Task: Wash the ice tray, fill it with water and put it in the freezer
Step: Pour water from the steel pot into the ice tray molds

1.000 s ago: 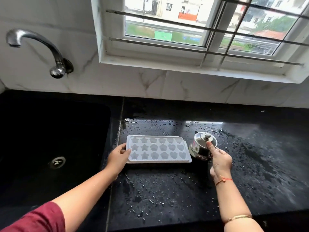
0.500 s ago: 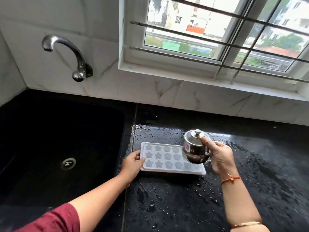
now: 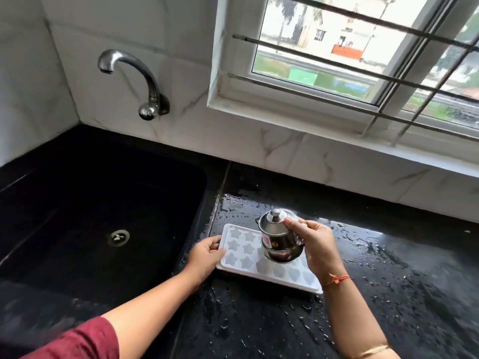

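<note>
A white ice tray [image 3: 248, 257] with star- and heart-shaped moulds lies flat on the wet black counter [image 3: 259, 322], just right of the sink. My left hand [image 3: 207, 255] grips the tray's left edge. My right hand [image 3: 318, 244] holds a small lidded steel pot [image 3: 278, 235] in the air above the middle of the tray, with the forefinger resting on the lid. The pot hides part of the moulds. I cannot tell whether water is coming out.
A black sink [image 3: 98, 216] with a round drain [image 3: 118, 237] lies to the left. A chrome tap [image 3: 134, 79] juts from the marble wall above it. A barred window [image 3: 363, 60] sits above the counter. Water drops cover the counter.
My right hand has lifted the steel pot off the counter and carried it left, over the tray. My left hand still holds the tray's edge. The view has shifted to the left.
</note>
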Motion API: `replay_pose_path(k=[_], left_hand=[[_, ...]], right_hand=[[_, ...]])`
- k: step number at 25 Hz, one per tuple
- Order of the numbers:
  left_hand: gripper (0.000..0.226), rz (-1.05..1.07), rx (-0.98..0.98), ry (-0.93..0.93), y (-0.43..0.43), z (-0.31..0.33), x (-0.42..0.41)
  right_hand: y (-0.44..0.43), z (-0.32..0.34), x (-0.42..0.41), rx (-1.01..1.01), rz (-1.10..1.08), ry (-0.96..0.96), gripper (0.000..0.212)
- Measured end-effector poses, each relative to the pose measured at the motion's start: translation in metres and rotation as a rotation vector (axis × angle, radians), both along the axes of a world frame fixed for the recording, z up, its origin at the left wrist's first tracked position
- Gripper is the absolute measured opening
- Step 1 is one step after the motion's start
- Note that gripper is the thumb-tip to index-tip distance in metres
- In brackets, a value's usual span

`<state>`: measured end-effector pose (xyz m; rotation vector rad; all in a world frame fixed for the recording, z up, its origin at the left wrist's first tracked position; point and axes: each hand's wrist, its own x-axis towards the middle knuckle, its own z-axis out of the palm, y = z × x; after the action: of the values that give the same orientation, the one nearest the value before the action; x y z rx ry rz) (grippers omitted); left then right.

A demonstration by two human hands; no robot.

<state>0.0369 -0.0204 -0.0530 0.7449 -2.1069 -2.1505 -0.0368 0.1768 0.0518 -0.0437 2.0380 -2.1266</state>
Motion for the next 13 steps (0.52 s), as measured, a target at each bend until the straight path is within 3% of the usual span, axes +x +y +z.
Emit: replay_pose_path(k=[13], left_hand=[[0.042,0.052,0.039,0.013,0.001,-0.005,0.000]], right_hand=[[-0.014,0.007,-0.031,0.201,0.194,0.006,0.012]])
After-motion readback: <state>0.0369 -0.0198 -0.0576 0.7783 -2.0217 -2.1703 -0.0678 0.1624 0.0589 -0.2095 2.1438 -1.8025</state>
